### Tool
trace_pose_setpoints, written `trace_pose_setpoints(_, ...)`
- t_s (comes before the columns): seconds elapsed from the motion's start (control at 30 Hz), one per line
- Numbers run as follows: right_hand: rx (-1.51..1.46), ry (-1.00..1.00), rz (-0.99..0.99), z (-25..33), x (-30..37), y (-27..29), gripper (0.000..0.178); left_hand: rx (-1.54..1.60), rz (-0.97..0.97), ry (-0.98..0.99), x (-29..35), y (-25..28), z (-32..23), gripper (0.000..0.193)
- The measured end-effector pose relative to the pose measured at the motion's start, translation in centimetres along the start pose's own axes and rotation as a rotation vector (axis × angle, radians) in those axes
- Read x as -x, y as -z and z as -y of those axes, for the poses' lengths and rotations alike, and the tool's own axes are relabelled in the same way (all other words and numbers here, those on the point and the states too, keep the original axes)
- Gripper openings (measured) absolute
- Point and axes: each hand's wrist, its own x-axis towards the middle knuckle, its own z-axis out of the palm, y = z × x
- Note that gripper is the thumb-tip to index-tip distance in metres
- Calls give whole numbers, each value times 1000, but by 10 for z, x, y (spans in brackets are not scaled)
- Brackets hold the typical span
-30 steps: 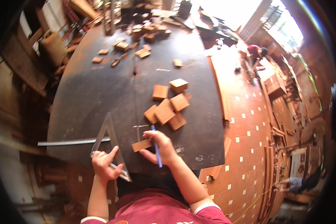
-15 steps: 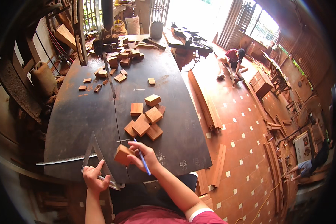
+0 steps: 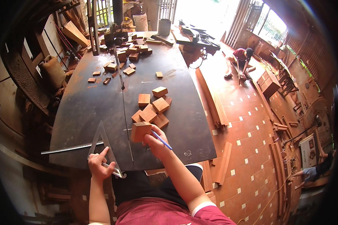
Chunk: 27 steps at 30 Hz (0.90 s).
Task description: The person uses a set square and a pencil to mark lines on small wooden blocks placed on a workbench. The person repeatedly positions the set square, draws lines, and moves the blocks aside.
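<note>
A wooden block (image 3: pixel 140 132) is held up in my right hand (image 3: pixel 156 144), above the front of the dark table (image 3: pixel 82 123). The same hand keeps a blue pen (image 3: pixel 162 140) between its fingers. My left hand (image 3: pixel 98 165) grips the lower side of a metal set square (image 3: pixel 104 136) at the table's front edge, index finger stretched along it. Under the set square's left part runs a steel ruler (image 3: pixel 69 148). Just beyond the raised block lies a cluster of several similar blocks (image 3: pixel 160 105), some stacked on others.
A bandsaw blade (image 3: pixel 121 77) stands upright through the table. Many small offcuts (image 3: pixel 133 56) are scattered behind it. Long timber pieces (image 3: pixel 213 99) lie on the tiled floor at right, where a person (image 3: pixel 241 62) crouches. Another person (image 3: pixel 319 165) is at far right.
My right hand has lifted the block up and away from me, turning its broad face toward me. My left hand stays on the set square. The whole view has shifted slightly.
</note>
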Motion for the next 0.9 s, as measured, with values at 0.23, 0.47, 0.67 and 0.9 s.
trace_pose_setpoints(0.23, -245, 29, 5, 4, 3, 8, 53, -19, 8, 8, 1, 0, -3, 65)
trace_pose_setpoints(0.47, -463, 32, 121, -3, 4, 22, 54, -14, -16, 12, 6, -11, 1, 62)
trace_pose_setpoints(0.67, -472, 67, 20, -12, 1, 26, 50, -35, -9, -12, 8, -12, 8, 60)
trace_pose_setpoints(0.9, -415, 129, 15, 1, 2, 15, 57, -40, -25, -23, 0, -2, 1, 58)
